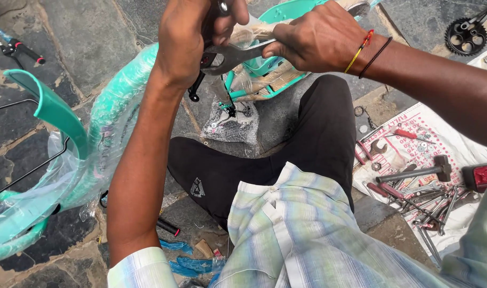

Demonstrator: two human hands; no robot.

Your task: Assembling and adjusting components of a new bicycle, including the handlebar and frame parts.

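Shirt (302, 234), both hands (318, 40) gripping spanner (235, 55)

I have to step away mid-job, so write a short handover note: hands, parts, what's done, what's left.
Left hand: gripped around the fitting at the teal bicycle frame.
Right hand: holds a flat spanner set against that fitting.
Plastic-wrapped teal wheel lies to the left; bag of small parts on the stone floor.
Hammer and spare wrenches lie on the cloth to the right.
Done: spanner placed. Left: whether the fitting is tight cannot be told.

Bright, even daylight, soft shadows, sharp focus, slight wide-angle edge stretch.
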